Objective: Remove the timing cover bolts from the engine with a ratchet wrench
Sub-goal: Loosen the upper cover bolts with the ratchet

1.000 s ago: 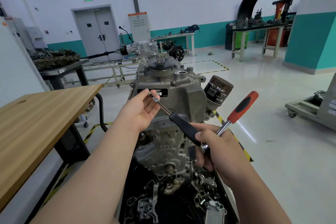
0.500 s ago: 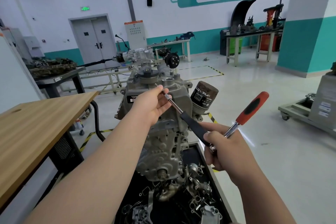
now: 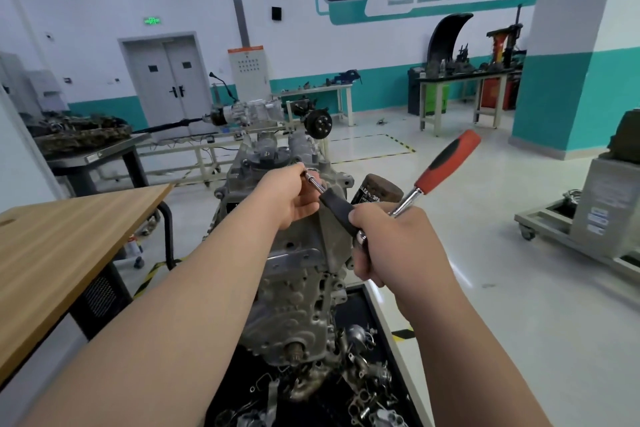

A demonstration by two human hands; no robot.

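Right grip: right hand curls round the ratchet wrench near its head, red handle slanting up and right.
Left grip: left hand pinches the metal tip of the black-handled extension at the top edge of the engine.
Tray: black tray under the engine holds loose metal parts.
Change: a second ago the tip sat by the engine's black label; it is now higher, at the top rim.
Pose: both forearms reach forward, wrists close together.
Around: oil filter just behind the right hand; wooden table to the left.

Engine stands right of the table; parts tray before it, oil filter on its right side
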